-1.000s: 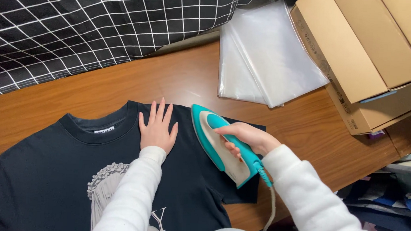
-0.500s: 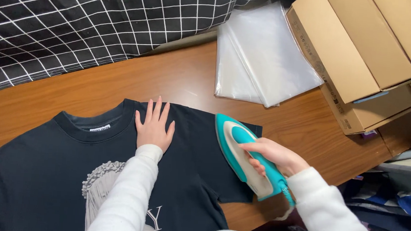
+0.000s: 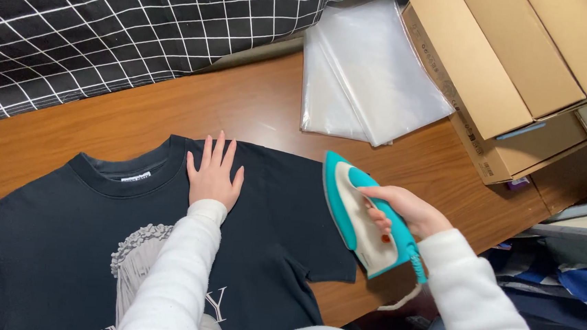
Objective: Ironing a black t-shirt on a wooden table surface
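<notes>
Teal iron (image 3: 366,215) gripped in right hand (image 3: 407,211) fingers at sleeve edge; left hand (image 3: 213,176) spread flat on black shirt (image 3: 46,251).

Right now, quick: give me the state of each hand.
Left hand: open, fingers spread, pressed flat on the black T-shirt near the collar.
Right hand: closed around the handle of the teal iron, over the shirt's sleeve edge.

Single head view, steeply down, close over table (image 3: 263,108)
</notes>
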